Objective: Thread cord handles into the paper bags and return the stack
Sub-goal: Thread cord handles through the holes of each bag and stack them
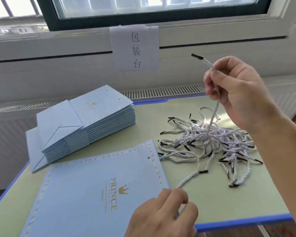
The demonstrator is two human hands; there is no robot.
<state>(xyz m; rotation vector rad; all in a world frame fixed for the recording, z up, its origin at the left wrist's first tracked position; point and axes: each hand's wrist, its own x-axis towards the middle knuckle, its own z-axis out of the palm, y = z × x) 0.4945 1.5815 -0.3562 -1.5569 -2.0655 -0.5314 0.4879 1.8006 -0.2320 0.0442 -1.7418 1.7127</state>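
- Cord handle (212, 115): white twisted cord with black tips, pinched by the right hand (237, 93) above the cord pile (210, 144); its long axis runs steeply down into the tangle.
- Left hand (162, 214): fingers (181, 195) pinch a second cord end (181, 184) at the near bag's right edge.
- Paper bag (96, 190): pale blue, flat on the tabletop (229, 202); its punched hole (148, 158) lies left of the raised cord, nearer the left hand.
- Bag stack (85, 124) sits behind, well apart.

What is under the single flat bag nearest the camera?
The single flat bag lies on the green table; its far-left corner overlaps the stack's bottom bag. Anything beneath it is hidden.
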